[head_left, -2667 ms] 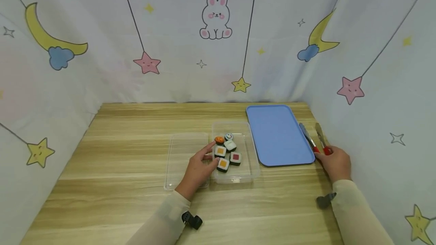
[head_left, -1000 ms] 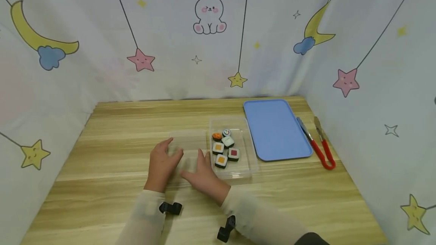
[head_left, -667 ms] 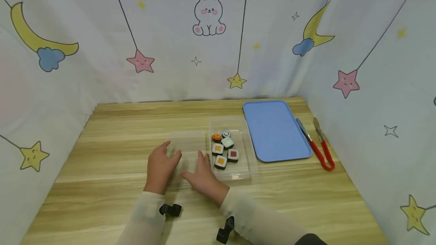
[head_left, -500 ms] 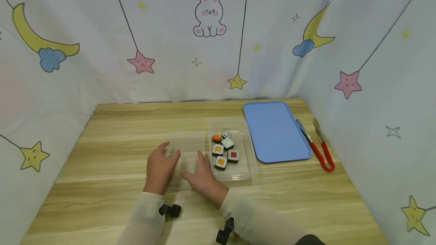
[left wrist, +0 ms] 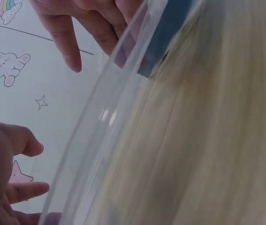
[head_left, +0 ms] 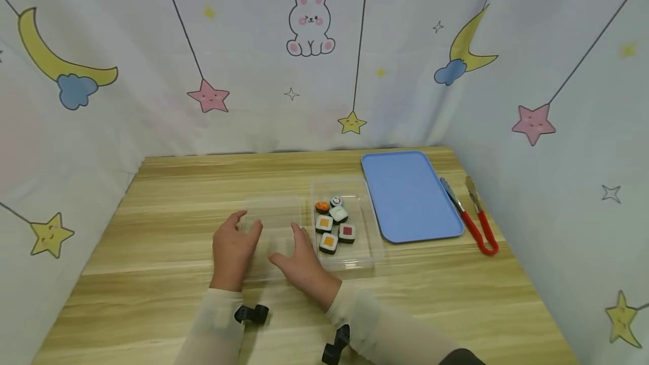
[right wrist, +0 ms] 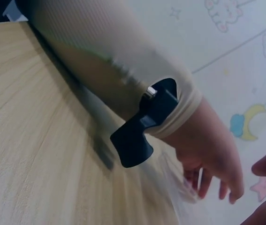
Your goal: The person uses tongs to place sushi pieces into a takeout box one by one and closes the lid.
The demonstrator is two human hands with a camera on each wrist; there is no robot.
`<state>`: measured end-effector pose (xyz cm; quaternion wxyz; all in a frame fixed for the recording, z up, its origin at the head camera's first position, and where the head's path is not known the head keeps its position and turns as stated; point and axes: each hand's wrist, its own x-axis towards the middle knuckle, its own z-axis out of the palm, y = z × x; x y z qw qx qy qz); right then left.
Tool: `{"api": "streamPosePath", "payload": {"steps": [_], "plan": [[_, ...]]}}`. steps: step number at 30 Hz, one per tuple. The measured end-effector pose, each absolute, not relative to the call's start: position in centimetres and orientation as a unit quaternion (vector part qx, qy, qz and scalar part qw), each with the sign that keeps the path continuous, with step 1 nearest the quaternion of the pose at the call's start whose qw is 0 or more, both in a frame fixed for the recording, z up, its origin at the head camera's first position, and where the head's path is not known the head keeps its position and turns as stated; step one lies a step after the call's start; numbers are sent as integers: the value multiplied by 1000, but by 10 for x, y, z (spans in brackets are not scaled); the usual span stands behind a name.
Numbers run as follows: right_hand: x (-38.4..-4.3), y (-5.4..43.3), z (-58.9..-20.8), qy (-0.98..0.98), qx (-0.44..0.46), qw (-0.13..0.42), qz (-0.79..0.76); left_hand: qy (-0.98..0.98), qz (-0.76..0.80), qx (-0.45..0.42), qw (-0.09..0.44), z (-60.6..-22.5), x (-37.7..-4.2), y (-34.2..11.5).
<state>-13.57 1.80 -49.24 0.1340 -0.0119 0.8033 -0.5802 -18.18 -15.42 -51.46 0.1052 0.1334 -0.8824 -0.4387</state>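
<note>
A clear plastic lid (head_left: 274, 235) lies at the middle of the wooden table, left of a clear food box (head_left: 365, 252). My left hand (head_left: 232, 252) grips its left edge, thumb over the lid. My right hand (head_left: 306, 269) holds the opposite edge, fingers at the gap beside the box. The left wrist view shows the lid's rim (left wrist: 100, 122) running diagonally between the left hand (left wrist: 11, 173) and the right hand's hanging fingers. Several toy sushi pieces (head_left: 324, 224) sit inside the box, mostly along its left side.
A blue tray (head_left: 413, 196) lies right of the box, close beside it. Past the tray rest metal tongs (head_left: 479, 224) with red handles, near the table's right edge. A patterned curtain (head_left: 274, 66) surrounds the back and sides of the table (head_left: 172, 213).
My right hand has left the tongs and come across to the lid; my left hand has left the box for the lid's other side. The lid has just shifted slightly left.
</note>
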Motion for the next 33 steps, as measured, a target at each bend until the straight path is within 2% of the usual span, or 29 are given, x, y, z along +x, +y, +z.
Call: {"api": "streamPosePath", "payload": {"steps": [7, 15, 33], "plan": [[-135, 22, -483, 799, -6, 134, -586, -871, -454, 140, 122, -505, -178, -152], [-132, 24, -475, 786, -11, 138, -603, -873, -441, 122, 170, -499, -177, -150], [-134, 51, -447, 762, -8, 120, -637, -858, -480, 102, 150, -470, -175, -135]]}}
